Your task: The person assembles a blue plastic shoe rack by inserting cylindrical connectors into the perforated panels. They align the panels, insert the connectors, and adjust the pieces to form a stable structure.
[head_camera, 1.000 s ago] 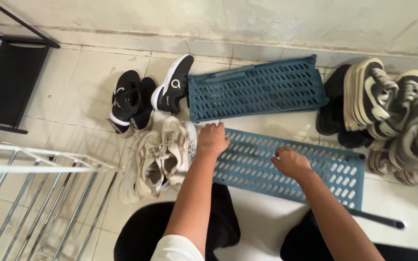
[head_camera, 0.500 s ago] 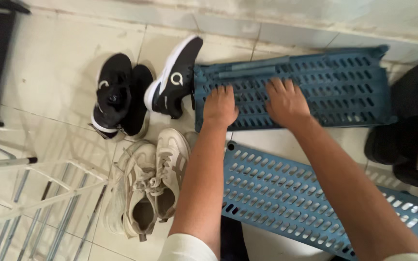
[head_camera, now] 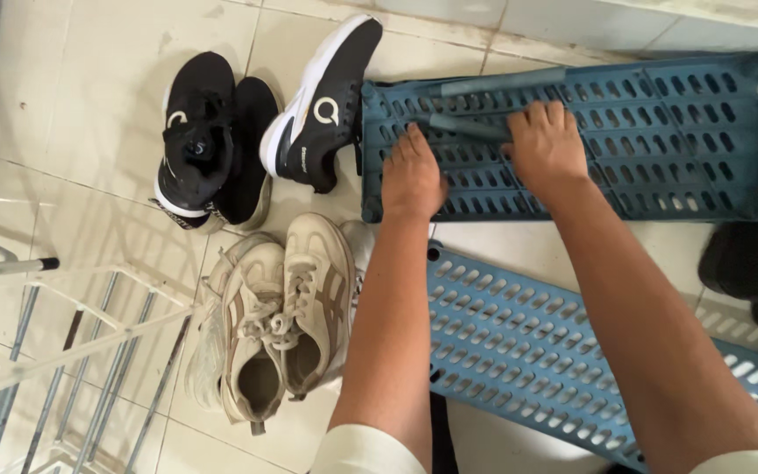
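A blue slotted plastic shelf panel (head_camera: 660,132) lies on the tiled floor by the wall. Two blue-grey tubes (head_camera: 471,127) lie across its left part. My left hand (head_camera: 411,178) rests on the panel's left end, fingers together, touching the nearer tube. My right hand (head_camera: 547,147) lies on the panel with its fingers curled over that same tube. A second blue slotted panel (head_camera: 519,342) lies nearer to me, under my forearms.
A black-and-white sneaker (head_camera: 322,101) leans against the far panel's left end, with a black pair (head_camera: 208,140) beside it. A beige pair (head_camera: 282,316) sits left of my left arm. A white metal rack (head_camera: 72,351) lies at lower left. Dark shoes (head_camera: 752,263) sit at right.
Both hands left the near panel and reached forward onto the far panel, then slid up to the tubes. The view has moved closer to the floor.
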